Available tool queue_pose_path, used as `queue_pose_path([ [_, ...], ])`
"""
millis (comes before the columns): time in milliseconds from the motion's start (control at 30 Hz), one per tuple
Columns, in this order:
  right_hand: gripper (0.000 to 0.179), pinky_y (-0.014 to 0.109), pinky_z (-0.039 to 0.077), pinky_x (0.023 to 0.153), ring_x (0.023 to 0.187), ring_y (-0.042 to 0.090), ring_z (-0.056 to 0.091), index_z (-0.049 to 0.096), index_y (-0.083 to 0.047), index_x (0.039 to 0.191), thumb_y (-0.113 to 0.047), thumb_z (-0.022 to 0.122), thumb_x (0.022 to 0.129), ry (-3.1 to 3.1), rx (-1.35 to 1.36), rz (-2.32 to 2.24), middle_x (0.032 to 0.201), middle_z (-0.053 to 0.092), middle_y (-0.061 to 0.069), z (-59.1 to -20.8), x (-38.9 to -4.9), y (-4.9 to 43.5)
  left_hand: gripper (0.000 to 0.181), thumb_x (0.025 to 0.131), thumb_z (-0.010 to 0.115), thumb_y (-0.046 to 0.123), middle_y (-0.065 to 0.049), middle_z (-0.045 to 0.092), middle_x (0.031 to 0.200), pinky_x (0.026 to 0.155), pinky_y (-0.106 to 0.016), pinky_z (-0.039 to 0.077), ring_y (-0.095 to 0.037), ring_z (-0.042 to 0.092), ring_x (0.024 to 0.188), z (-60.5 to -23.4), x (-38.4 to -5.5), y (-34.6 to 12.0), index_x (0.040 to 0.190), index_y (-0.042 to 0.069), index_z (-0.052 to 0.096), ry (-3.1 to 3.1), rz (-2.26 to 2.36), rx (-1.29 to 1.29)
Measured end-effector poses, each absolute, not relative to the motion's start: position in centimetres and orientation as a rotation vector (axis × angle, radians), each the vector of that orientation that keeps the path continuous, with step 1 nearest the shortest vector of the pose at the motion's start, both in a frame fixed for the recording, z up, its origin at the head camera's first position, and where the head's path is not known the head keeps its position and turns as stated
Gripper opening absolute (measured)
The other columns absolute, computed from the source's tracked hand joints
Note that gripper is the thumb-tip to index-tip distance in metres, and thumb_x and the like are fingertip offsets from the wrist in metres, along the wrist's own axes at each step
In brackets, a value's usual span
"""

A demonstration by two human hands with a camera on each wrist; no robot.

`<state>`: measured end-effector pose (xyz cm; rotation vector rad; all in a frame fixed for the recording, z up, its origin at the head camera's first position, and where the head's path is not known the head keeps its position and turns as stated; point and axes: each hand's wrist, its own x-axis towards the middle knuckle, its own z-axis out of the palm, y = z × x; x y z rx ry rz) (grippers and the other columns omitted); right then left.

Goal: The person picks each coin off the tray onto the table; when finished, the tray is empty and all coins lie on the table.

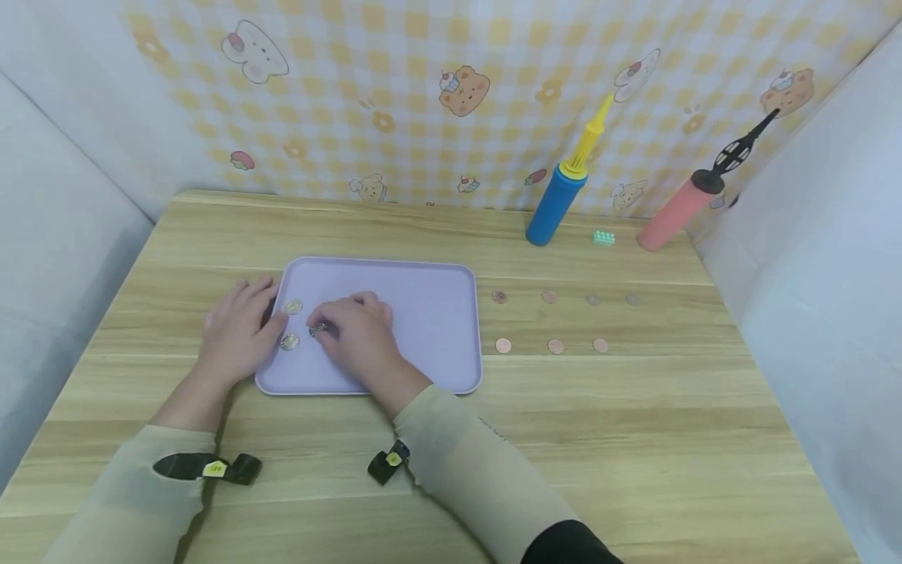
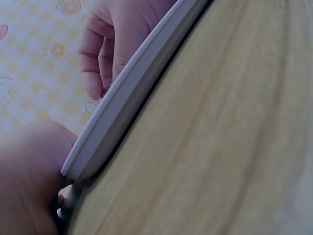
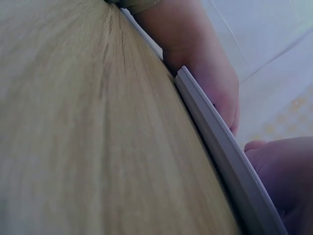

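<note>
A shallow lilac tray [image 1: 430, 329] lies on the wooden table. Inside it near the left side are two silvery coins, one farther back [image 1: 292, 306] and one nearer [image 1: 290, 341]. My left hand [image 1: 239, 329] rests at the tray's left edge, its thumb by the rim and its fingers spread forward over the table. My right hand [image 1: 359, 333] is over the tray, pinching a shiny coin [image 1: 317, 329] between thumb and fingertips beside the two others. In the left wrist view the tray's wall [image 2: 132, 93] hides most of that coin.
Right of the tray, several coins lie in two rows, among them a copper one [image 1: 503, 345] and a greyish one [image 1: 593, 299]. Behind stand a blue and yellow hand pump [image 1: 553, 205], a green toy brick [image 1: 604, 237] and a pink and black pump [image 1: 676, 211] by the patterned wall cloth.
</note>
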<state>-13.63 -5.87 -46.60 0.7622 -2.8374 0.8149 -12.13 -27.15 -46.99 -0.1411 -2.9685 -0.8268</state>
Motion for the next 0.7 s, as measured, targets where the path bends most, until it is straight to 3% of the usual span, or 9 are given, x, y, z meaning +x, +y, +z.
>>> queue_pose_path([
  [133,0.018,0.028,0.042,0.094,0.106,0.007,0.061,0.084,-0.034,0.115,-0.029,0.081,0.098,-2.797,0.838,0.881,0.111,0.079,-0.020,-46.57,-13.72,-5.66,0.058,0.108,0.050,0.028,-0.029,0.034,0.167,0.113,-0.083,0.012,-0.059,0.021,0.153,-47.04,-12.16,-27.18,0.154,-0.007,0.047,-2.970,-0.828,-0.145],
  [500,0.036,0.019,0.041,0.093,0.096,0.003,0.060,0.084,-0.027,0.118,-0.031,0.094,0.084,-2.739,0.788,1.105,0.114,0.080,-0.014,-46.81,-13.85,-5.32,0.058,0.109,0.050,0.028,-0.030,0.033,0.167,0.113,-0.084,0.012,-0.060,0.020,0.153,-46.94,-12.12,-27.03,0.155,-0.007,0.046,-2.974,-0.819,-0.149],
  [700,0.038,0.014,0.039,0.088,0.095,0.003,0.058,0.083,-0.024,0.120,-0.030,0.094,0.084,-2.715,0.800,1.095,0.112,0.080,-0.012,-46.97,-13.89,-5.34,0.058,0.108,0.049,0.028,-0.030,0.035,0.166,0.113,-0.084,0.012,-0.061,0.022,0.152,-47.06,-12.11,-27.09,0.154,-0.007,0.047,-2.958,-0.823,-0.152],
])
